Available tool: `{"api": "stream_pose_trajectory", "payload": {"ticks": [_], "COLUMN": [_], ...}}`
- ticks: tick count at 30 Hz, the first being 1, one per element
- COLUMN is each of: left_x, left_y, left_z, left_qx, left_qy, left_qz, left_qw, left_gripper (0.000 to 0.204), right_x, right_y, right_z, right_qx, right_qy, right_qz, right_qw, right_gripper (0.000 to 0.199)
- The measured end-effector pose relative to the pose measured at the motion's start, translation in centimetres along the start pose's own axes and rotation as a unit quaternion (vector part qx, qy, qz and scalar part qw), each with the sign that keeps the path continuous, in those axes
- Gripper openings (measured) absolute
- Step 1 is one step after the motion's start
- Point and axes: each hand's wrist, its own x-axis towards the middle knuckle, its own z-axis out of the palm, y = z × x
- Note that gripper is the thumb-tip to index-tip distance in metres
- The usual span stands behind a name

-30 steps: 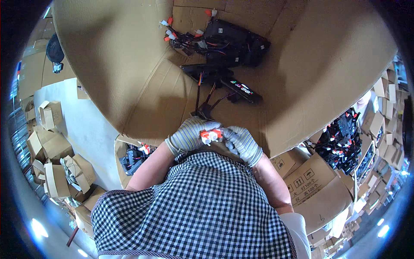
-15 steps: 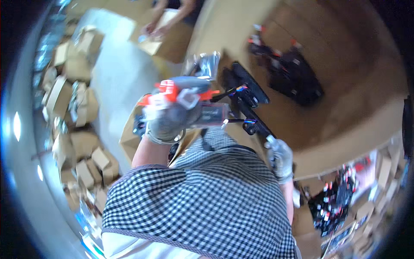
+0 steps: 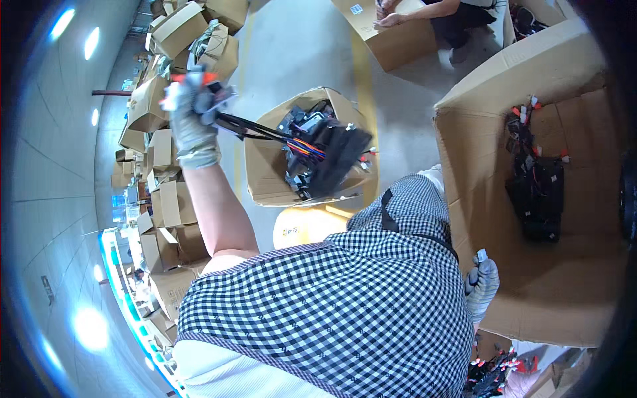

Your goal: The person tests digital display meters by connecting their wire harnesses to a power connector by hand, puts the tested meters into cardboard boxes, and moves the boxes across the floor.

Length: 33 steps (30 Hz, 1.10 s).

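My gloved left hand point(image 3: 190, 114) is raised high at the upper left, closed on the red and white connector end of a wiring harness point(image 3: 265, 132). The harness's black cables run right to a black module point(image 3: 330, 161) hanging over a small open cardboard box point(image 3: 265, 182) with more black parts inside. My gloved right hand point(image 3: 482, 284) is low at the near left wall of a large open cardboard box point(image 3: 570, 312), fingers curled; a small pale tab shows above it. Black modules with red-tipped wires point(image 3: 536, 189) lie in the large box.
Another person's hands point(image 3: 391, 18) work at a cardboard box point(image 3: 398, 43) at the top. Several stacked cartons point(image 3: 166, 199) line the left side along the grey floor. A bundle of red-tipped wires point(image 3: 494, 371) lies at the bottom right.
My left hand has swung the harness up and left, away from the large box and over the small box. My right hand let go of it and dropped to the large box's edge.
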Motion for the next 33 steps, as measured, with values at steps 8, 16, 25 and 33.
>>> {"api": "stream_pose_trajectory", "payload": {"ticks": [8,16,25,33], "left_x": [-0.6,-4.0,-21.7,-29.6], "left_y": [-23.0,-11.9,-22.8,-41.2], "left_z": [-15.1,11.1,45.2,57.0], "left_qx": [0.48,0.26,0.022,0.01], "left_qy": [0.005,-0.539,-0.603,-0.261], "left_qz": [-0.195,-0.354,-0.501,-0.548], "left_qw": [0.855,0.718,0.621,0.795], "left_gripper": [0.027,0.042,0.057,0.04], "right_x": [0.6,0.7,0.6,1.0], "right_y": [0.7,0.4,-0.1,3.1], "right_z": [0.0,0.1,-0.3,-0.1], "right_qx": [-0.061,0.04,0.114,0.167], "right_qy": [0.022,-0.029,0.026,0.222], "right_qz": [-0.023,-0.065,-0.052,0.027], "right_qw": [0.998,0.997,0.992,0.96], "right_gripper": [0.029,0.029,0.025,0.029]}}
